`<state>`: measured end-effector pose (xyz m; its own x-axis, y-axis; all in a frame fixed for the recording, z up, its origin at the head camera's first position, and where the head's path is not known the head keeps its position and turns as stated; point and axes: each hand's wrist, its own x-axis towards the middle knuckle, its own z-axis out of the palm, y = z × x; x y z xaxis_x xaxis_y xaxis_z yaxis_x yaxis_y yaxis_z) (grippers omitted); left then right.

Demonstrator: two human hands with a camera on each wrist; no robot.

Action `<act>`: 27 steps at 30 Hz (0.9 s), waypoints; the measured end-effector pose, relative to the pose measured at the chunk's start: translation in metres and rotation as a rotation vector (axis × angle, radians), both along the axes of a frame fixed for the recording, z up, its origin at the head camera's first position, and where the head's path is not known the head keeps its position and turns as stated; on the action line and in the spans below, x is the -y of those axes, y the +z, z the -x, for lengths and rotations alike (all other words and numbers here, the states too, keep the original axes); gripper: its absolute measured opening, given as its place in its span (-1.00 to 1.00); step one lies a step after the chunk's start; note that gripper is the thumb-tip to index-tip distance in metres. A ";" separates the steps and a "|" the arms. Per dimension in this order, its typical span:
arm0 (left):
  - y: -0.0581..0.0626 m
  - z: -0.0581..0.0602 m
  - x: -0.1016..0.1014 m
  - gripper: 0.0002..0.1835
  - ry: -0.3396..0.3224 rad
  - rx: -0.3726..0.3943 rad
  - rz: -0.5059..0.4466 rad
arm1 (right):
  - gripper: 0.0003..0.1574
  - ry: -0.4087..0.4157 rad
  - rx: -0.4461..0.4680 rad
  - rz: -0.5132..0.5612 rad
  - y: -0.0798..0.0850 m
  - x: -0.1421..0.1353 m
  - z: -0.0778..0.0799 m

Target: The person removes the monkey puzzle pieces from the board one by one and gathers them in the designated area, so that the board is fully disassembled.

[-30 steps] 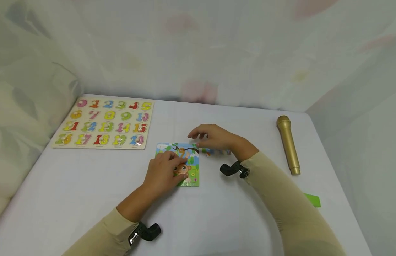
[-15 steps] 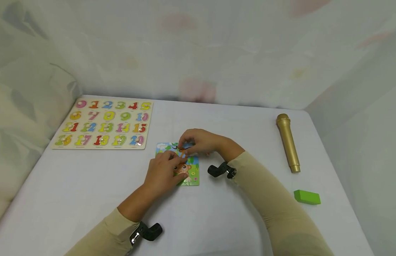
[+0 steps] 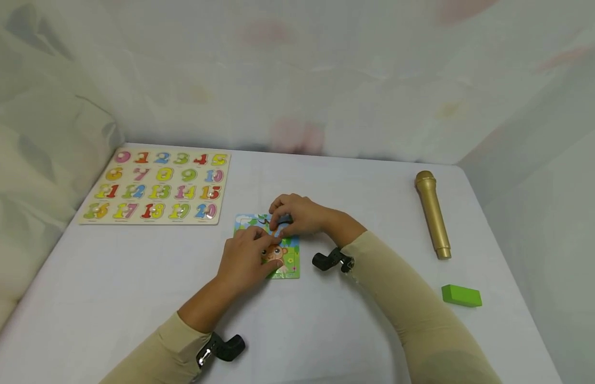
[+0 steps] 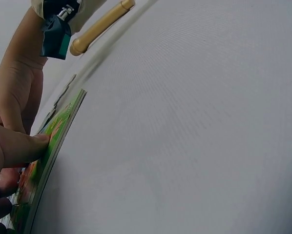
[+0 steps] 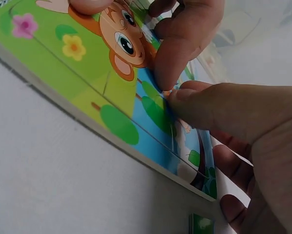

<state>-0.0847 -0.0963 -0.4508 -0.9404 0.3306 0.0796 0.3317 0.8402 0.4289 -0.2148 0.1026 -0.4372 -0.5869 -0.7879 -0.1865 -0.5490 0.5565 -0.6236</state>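
A square jigsaw puzzle with a cartoon monkey lies flat on the white table. The left hand rests on its left part, thumb and fingertips touching the picture. In the left wrist view, the left thumb lies across the puzzle near its edge. The right hand reaches over the puzzle's upper right, thumb and fingers bent against the picture. In the right wrist view the right thumb touches an orange-patterned spot; whether a piece is pinched there is hidden. A small green loose piece lies just off the puzzle.
A wooden number board lies at the back left. On the right are a gold toy microphone and a green block. Curtain-like fabric stands behind the table.
The right hand has come left and down from beside the loose pieces onto the puzzle's upper part, its fingers shifting slightly since. The green block has come fully into sight. The left hand stays put.
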 end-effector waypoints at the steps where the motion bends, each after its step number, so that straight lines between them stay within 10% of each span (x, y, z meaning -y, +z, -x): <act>1: -0.001 0.000 0.000 -0.43 -0.001 0.000 0.000 | -0.82 0.001 -0.005 0.001 0.000 0.000 0.000; 27: 0.002 0.000 -0.003 -0.48 0.018 0.025 0.001 | -0.80 0.013 0.007 0.014 0.006 -0.003 -0.004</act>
